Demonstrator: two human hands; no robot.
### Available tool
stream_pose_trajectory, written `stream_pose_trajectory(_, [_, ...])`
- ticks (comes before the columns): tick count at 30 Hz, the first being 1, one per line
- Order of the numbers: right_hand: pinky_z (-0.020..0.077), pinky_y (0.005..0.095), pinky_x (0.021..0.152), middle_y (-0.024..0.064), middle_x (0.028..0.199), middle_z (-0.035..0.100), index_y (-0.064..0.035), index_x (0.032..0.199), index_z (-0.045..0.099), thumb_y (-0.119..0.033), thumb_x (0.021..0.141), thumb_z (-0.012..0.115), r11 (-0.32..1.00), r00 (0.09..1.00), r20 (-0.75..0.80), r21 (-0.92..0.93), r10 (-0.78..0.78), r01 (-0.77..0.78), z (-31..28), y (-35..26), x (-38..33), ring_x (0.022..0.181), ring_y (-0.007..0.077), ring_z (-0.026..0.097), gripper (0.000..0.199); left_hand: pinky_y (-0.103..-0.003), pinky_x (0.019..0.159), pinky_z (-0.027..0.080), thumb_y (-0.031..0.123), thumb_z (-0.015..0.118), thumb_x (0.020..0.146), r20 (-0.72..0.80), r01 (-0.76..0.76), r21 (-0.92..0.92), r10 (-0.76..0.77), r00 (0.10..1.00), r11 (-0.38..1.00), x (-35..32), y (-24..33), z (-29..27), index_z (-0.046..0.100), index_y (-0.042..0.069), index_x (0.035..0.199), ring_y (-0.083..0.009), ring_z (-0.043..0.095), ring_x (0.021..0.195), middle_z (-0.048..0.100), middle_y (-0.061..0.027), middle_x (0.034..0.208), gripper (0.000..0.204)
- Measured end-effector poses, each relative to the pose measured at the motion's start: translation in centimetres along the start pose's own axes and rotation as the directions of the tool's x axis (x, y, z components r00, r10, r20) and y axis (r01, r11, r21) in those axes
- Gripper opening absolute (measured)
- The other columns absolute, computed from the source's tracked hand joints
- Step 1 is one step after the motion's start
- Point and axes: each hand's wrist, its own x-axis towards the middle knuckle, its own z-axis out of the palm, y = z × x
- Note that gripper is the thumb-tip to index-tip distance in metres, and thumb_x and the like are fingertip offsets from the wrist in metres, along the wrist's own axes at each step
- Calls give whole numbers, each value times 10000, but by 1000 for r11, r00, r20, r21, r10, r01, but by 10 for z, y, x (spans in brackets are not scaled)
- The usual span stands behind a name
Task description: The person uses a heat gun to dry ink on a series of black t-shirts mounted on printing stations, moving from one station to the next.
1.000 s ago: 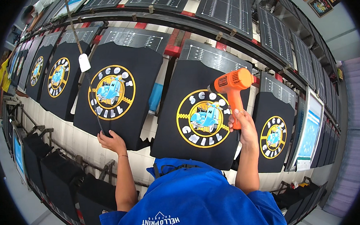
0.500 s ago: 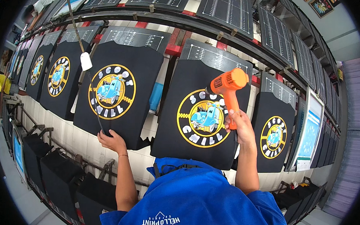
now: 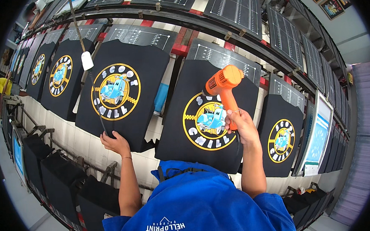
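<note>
Head view: at nine o'clock we see a dark cord (image 3: 97, 101) running to our left hand (image 3: 116, 144), at eight, fingers bent, whether gripping it we cannot tell; at ten, a white-lettered black scooter-print shirt (image 3: 123, 93); at six, our white-lettered blue top (image 3: 194, 211); toward three, a matching shirt (image 3: 208, 118); over it, at two, an orange heat gun (image 3: 224, 85), label unreadable, our right hand (image 3: 243, 127) clasping its handle.

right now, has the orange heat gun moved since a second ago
Yes: the orange heat gun has moved left, judged against the round print on the black shirt beneath it.
</note>
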Motion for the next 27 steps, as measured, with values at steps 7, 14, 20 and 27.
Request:
stream_pose_trajectory(7, [458, 229, 496, 9, 712, 547, -31, 1046, 564, -274, 939, 603, 1000, 1000, 16, 0, 14, -14, 6, -7, 0, 605, 98, 578, 268, -489, 1084, 279, 228, 535, 923, 3, 13, -23, -13, 1000, 1000, 0, 0, -1, 468, -30, 1317, -397, 324, 1295, 336, -193, 1445, 476])
stream_pose_trajectory(14, [455, 235, 496, 2, 705, 545, -42, 1008, 555, -277, 935, 622, 1000, 999, 38, -6, 11, -10, 16, -7, -2, 602, 95, 566, 255, -496, 1080, 279, 221, 540, 922, -14, -13, -22, 13, 1000, 1000, 0, -3, 2, 471, -26, 1314, -406, 336, 1286, 345, -202, 1440, 468])
stream_pose_trajectory(20, [460, 228, 496, 7, 704, 557, -38, 1016, 548, -278, 930, 628, 999, 995, 90, -29, 46, -44, 18, -9, -2, 590, 98, 575, 267, -499, 1081, 278, 217, 543, 921, -12, 1, -39, -1, 1000, 999, -1, -1, 1, 477, -17, 1310, -406, 335, 1289, 349, -200, 1438, 459])
stream_pose_trajectory(27, [467, 246, 526, 1, 708, 543, -14, 1055, 538, -257, 921, 643, 997, 991, 110, -34, 70, -67, 25, -8, -4, 618, 98, 566, 297, -492, 1086, 277, 213, 548, 916, -13, 2, -44, -2, 1000, 999, 0, -1, 1, 474, -15, 1313, -399, 336, 1291, 349, -192, 1440, 463])
